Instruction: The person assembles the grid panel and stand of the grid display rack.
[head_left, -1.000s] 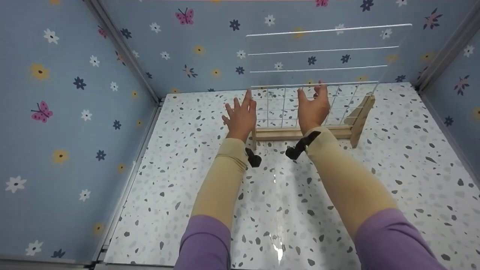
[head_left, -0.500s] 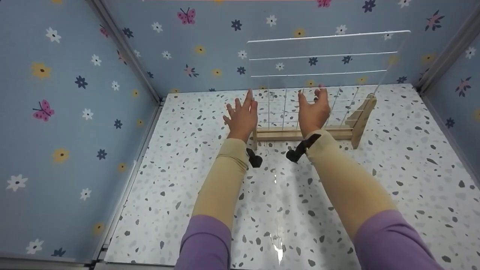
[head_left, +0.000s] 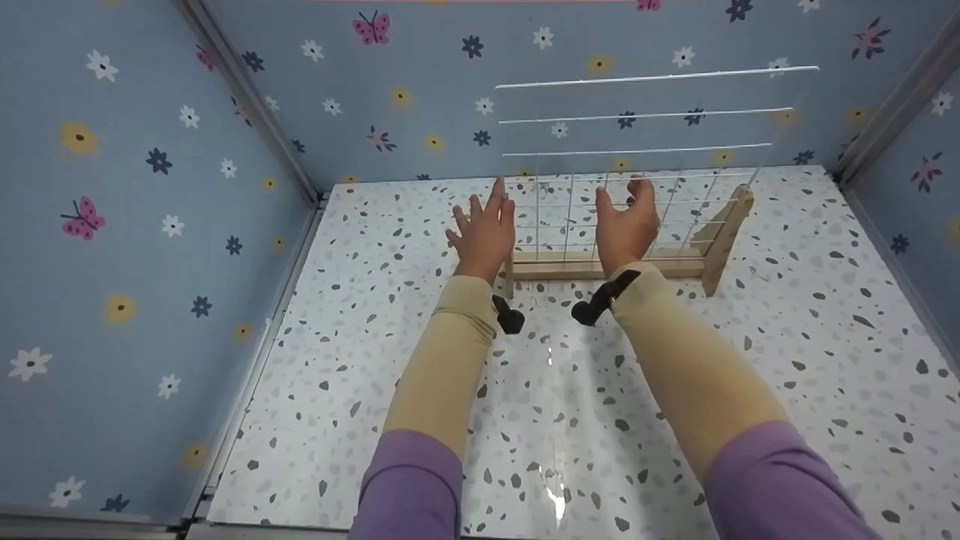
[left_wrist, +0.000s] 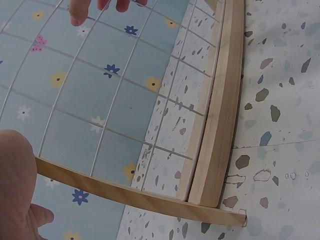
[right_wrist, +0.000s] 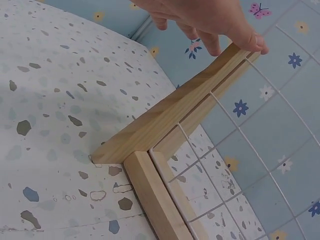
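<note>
A white wire rack (head_left: pixel 645 78) with a wooden frame (head_left: pixel 547 270) stands at the back of the speckled surface. My left hand (head_left: pixel 486 236) is at its left end, fingers straight and spread. In the right wrist view, that hand's thumb (right_wrist: pixel 257 45) touches the top of the wooden end piece (right_wrist: pixel 165 110). My right hand (head_left: pixel 626 225) hovers over the wire grid (left_wrist: pixel 100 110), thumb and fingers apart, with nothing visible between them. Its fingertips (left_wrist: pixel 79 12) show at the top of the left wrist view. Whether they touch the wires is unclear.
Blue floral panels (head_left: pixel 150 262) rise at the back and sides of the speckled white surface (head_left: pixel 360 375). A second wooden end piece (head_left: pixel 727 240) stands at the rack's right. Black wrist devices (head_left: pixel 510 315) are on both forearms.
The rack's upper wire bars have dropped slightly in the head view. My right hand's fingertips have lowered a little. My left hand is almost unmoved.
</note>
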